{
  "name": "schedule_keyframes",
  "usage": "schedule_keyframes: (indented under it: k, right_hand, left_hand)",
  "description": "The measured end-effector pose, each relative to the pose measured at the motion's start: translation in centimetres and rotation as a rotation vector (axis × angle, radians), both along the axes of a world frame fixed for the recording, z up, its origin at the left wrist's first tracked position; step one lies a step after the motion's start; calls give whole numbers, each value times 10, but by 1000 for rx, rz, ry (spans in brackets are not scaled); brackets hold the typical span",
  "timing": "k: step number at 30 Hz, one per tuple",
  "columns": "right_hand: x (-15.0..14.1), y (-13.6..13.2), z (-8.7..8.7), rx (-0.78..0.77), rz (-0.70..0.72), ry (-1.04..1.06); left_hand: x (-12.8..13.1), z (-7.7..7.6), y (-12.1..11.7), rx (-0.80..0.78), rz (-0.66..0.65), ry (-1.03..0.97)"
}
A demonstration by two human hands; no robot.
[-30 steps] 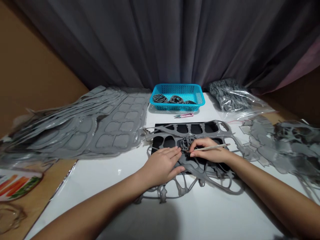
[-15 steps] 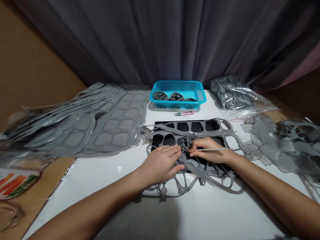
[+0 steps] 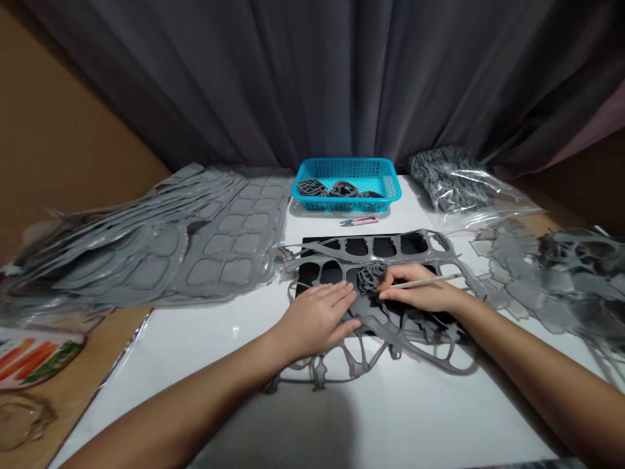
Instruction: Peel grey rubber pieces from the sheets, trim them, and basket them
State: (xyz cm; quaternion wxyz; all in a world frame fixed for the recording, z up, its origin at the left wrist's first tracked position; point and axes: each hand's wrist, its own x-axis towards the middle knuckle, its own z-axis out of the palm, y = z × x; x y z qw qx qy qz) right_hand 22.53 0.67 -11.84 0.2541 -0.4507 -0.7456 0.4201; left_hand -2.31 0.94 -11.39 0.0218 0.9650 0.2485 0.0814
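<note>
My left hand [image 3: 322,318] lies flat, fingers stretched out, on a grey cut-out sheet [image 3: 400,339] full of openings and thin strips. My right hand [image 3: 420,286] is closed in a pinch round a thin pale stick [image 3: 430,281], which slants up to the right. Against its fingertips is a grey openwork piece [image 3: 372,277], a small bundle of curved strands. Whether the fingers also grip this piece, I cannot tell. Beneath the sheet is a black mat [image 3: 307,273], largely covered by the strips and my hands.
Behind the mat, a blue basket [image 3: 347,206] holds several openwork pieces, with pink-handled snips [image 3: 359,221] in front. Stacked grey sheets [image 3: 229,244] lie left. At right are a plastic bag [image 3: 452,185] of dark pieces and a pile of grey scraps [image 3: 537,280].
My right hand has shifted slightly right, and the stick's outer end now points higher. The openwork piece has moved a little to the right. My left hand stays in place.
</note>
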Motion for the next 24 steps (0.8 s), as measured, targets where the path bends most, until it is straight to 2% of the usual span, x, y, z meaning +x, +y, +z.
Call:
schedule_keyframes:
  k: [14, 24]
  right_hand:
    - [-16, 2, -2, 56, 51, -19]
    - [19, -2, 12, -44, 57, -91]
  left_hand:
    - [1, 0, 2, -10, -6, -25]
    - [1, 0, 1, -13, 1, -17]
